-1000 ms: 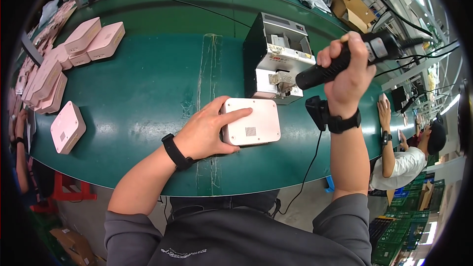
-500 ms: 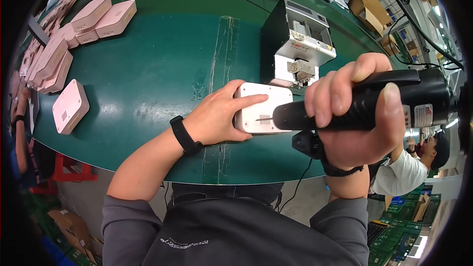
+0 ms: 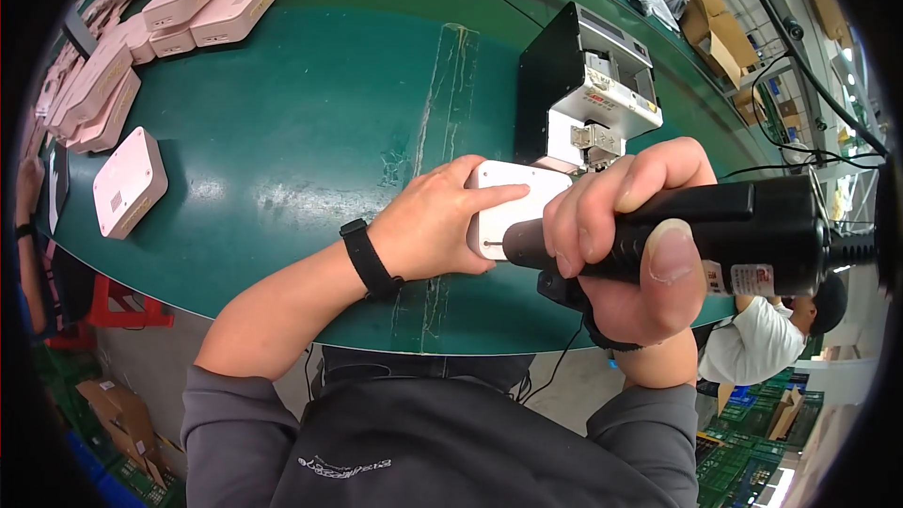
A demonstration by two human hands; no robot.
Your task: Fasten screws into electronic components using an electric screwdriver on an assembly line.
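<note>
On the table (image 3: 282,122), before the black-and-silver machine (image 3: 550,80): a pale box (image 3: 503,212) under a power driver (image 3: 767,226).
The left hand (image 3: 428,221) has the box's left side in its grip; the right hand (image 3: 600,214) is wrapped around the driver, its bit (image 3: 494,244) at the lower-left corner. That corner seems unfinished; whether the others are done cannot be told.

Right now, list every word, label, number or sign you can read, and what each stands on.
None reads clearly enough to quote.
White label on the black handheld tool: too small and blurred.
Red marking on the black-and-silver machine: too small.
White lettering on the dark shirt: too distorted.
</note>
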